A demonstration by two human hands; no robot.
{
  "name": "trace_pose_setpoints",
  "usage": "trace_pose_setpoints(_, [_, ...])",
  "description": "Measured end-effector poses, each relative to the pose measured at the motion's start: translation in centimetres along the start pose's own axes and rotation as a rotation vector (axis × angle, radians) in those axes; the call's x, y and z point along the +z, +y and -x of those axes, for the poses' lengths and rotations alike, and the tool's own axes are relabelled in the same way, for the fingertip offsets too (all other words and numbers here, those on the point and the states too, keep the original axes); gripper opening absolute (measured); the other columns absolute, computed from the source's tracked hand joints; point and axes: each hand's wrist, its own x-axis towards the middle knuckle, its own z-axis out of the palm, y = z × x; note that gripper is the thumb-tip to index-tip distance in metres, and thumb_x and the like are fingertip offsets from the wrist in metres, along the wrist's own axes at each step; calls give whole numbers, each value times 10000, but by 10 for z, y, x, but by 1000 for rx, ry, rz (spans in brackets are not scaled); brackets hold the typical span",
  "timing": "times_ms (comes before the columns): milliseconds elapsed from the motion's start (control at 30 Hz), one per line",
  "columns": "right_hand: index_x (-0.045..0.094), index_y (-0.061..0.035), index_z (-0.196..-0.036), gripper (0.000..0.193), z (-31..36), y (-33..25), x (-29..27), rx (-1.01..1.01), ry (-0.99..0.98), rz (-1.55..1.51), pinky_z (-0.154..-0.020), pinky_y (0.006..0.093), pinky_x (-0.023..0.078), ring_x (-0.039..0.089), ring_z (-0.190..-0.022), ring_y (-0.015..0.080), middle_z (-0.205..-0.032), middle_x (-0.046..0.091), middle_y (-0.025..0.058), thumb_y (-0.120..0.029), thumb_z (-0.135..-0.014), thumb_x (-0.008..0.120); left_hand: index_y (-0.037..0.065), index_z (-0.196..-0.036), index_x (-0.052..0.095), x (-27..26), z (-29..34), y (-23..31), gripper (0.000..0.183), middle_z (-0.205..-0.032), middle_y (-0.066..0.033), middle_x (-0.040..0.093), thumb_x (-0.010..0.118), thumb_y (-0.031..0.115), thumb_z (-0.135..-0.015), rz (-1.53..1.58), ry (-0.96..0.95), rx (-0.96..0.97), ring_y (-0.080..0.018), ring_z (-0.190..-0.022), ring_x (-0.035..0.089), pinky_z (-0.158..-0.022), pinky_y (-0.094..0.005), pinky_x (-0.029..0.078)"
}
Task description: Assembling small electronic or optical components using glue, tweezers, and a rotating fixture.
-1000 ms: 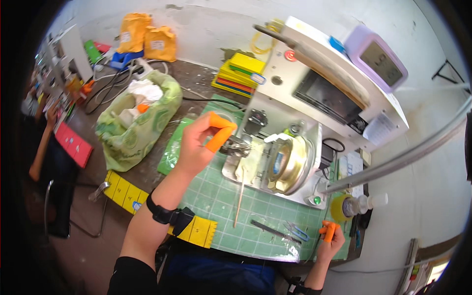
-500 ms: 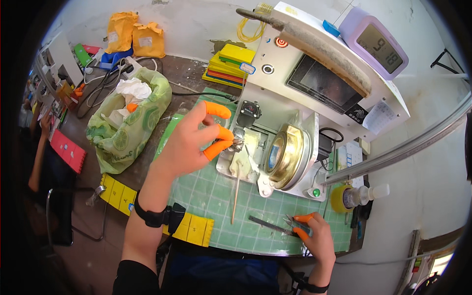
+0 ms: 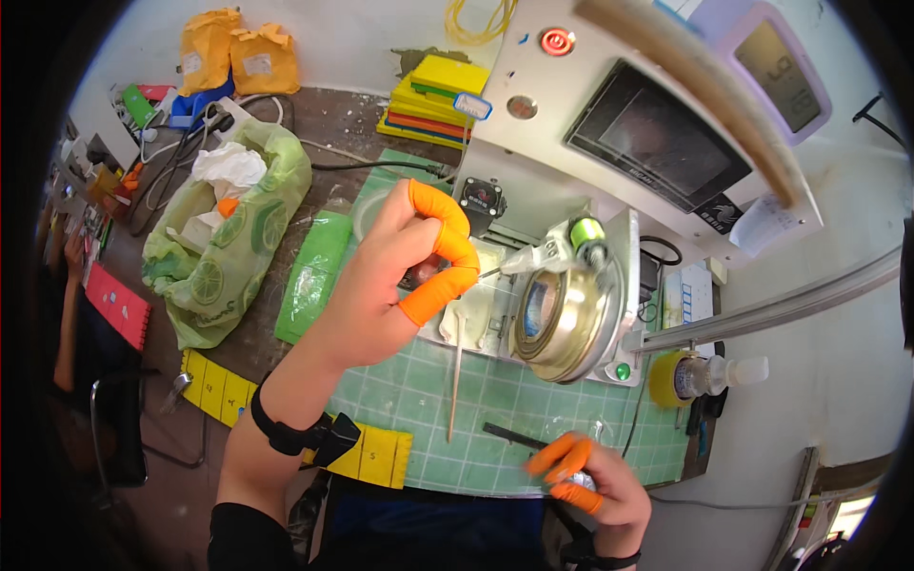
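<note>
My left hand (image 3: 386, 281), in orange finger cots, is raised beside the white benchtop machine (image 3: 533, 67). Its thumb and index finger meet in a pinch; whatever they hold is hidden behind the cots. Close to those fingertips a thin dark tip ends a whitish nozzle (image 3: 541, 257), which has a green band above it. Just right of this sits a round brass-coloured wheel (image 3: 562, 328). At the mat's front right, my right hand (image 3: 605, 481) curls its cotted fingers, blurred by motion. A small silvery thing (image 3: 577, 480) shows under them, and a dark flat strip (image 3: 512, 436) lies beside.
A wooden stick (image 3: 455, 381) lies on the green cutting mat (image 3: 390, 390). Farther left are a green packet (image 3: 314, 276) and a bag-lined bin (image 3: 228, 257) with tissues. Yellow tape (image 3: 674, 379) stands right of the machine; a yellow ruler-like strip (image 3: 371, 452) edges the table.
The view has shifted slightly. The whitish nozzle with the green band now shows over the wheel, near my left fingertips. My right hand has moved down and its fingers have curled.
</note>
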Motion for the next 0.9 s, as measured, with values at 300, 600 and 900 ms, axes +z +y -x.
trace_pose_setpoints(300, [560,-10,-1249,501,-100,7,68,381,-280,-1133,-518,237,315,420,-548,114,-860,601,75,-465,-1113,401,54,-937,681,5,-7,-11,50,-1058,-55,498,715,53,-900,33,43,64,-125,-841,440,-701,-234,367])
trace_pose_setpoints(600, [532,-122,-1292,440,-130,-4,79,161,-173,-1759,-496,204,318,388,-572,61,-908,494,3,-504,-1107,416,50,-931,702,2,-1,-17,62,-1057,-65,515,742,51,-884,57,73,103,-120,-811,435,-672,-239,357])
trace_pose_setpoints(900, [537,-150,-1269,446,-131,2,70,253,-161,-1790,-400,188,223,329,-510,36,-886,497,-25,-529,-1115,359,37,-927,704,1,-2,-18,50,-1067,-67,518,737,36,-889,62,55,121,-111,-792,436,-660,-235,360])
